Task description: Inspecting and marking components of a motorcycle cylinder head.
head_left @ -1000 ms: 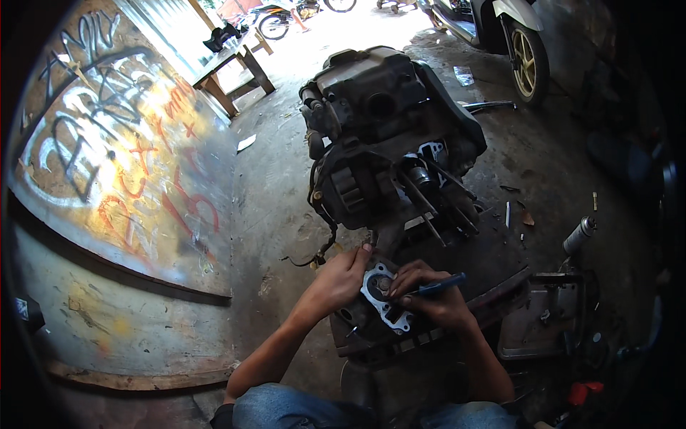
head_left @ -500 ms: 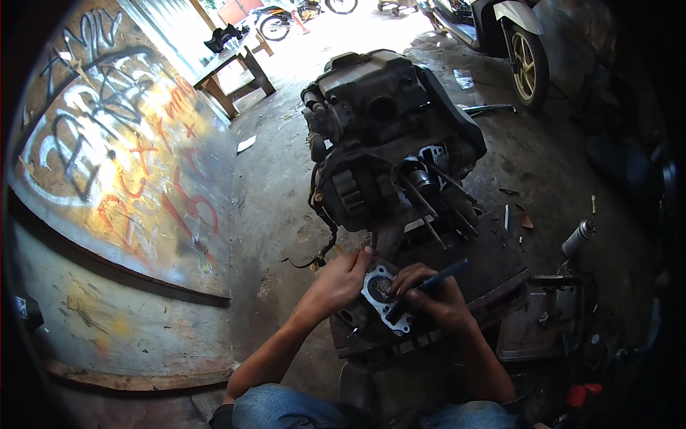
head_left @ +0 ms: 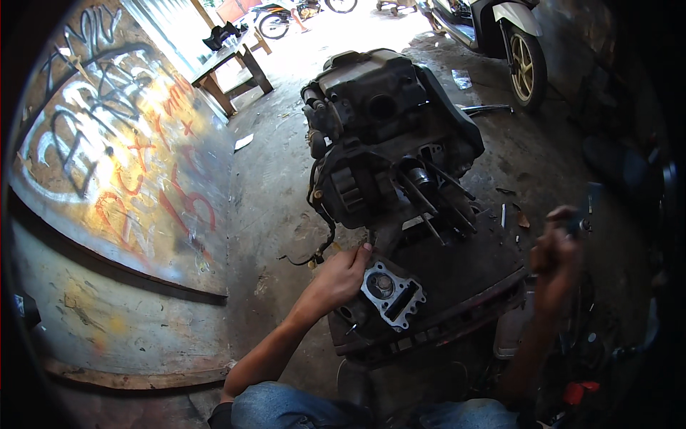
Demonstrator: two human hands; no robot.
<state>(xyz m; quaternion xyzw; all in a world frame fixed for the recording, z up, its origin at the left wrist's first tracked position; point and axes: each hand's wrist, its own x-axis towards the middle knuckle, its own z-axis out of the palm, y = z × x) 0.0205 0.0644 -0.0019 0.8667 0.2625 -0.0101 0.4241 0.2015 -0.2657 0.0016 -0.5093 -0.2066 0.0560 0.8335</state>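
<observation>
My left hand (head_left: 336, 279) grips the upper left side of a metal cylinder head (head_left: 391, 297) lying on a dark stand (head_left: 471, 279), its pale gasket face and round recess showing. My right hand (head_left: 554, 254), smeared by motion, is closed around something dark, perhaps the blue tool, out to the right and apart from the cylinder head. Beyond both hands stands a large, grimy black engine (head_left: 371, 107), with a piston (head_left: 418, 176) and several long studs exposed on its near right side. A black cable hangs down its left side.
A painted board wall (head_left: 114, 150) runs along the left. A wooden table (head_left: 211, 82) and a scooter (head_left: 522, 61) stand farther back. A metal tray (head_left: 509, 336) lies below my right arm, partly hidden, near a red object (head_left: 579, 392). Loose debris lies on the floor.
My right hand has lifted off the cylinder head with the blue tool and swung right and up, uncovering the head's lower part. My left hand stays in place.
</observation>
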